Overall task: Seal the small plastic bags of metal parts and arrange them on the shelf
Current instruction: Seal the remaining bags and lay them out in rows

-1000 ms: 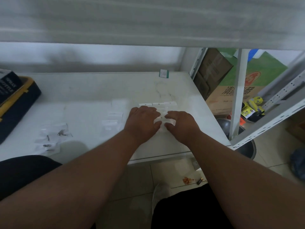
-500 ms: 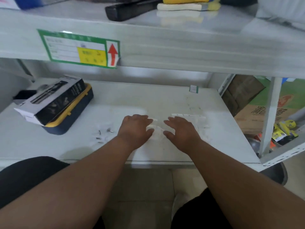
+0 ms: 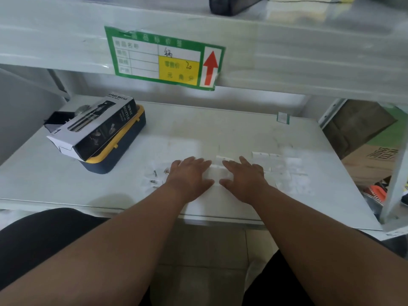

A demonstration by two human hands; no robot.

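Several small clear plastic bags lie on the white shelf board (image 3: 220, 129). My left hand (image 3: 189, 177) and my right hand (image 3: 245, 176) lie palm down, side by side, fingers straight, pressing on a bag (image 3: 217, 171) between them. Just left of my left hand, clear bags with small metal parts (image 3: 155, 176) lie flat. To the right of my right hand a row of several more bags (image 3: 282, 166) rests on the shelf; their contents are too faint to make out.
A black spray-bottle box (image 3: 95, 127) sits on a navy and yellow case (image 3: 119, 151) at the back left. The upper shelf edge carries a green price label (image 3: 164, 58). A small green tag (image 3: 283, 117) stands at the back. A shelf post (image 3: 395, 173) and cardboard boxes (image 3: 371, 160) stand right.
The view has tilted up and shifted left, bringing in the upper shelf and label. Both hands have moved left along the shelf from the right-hand bags toward the bags of metal parts, still flat.
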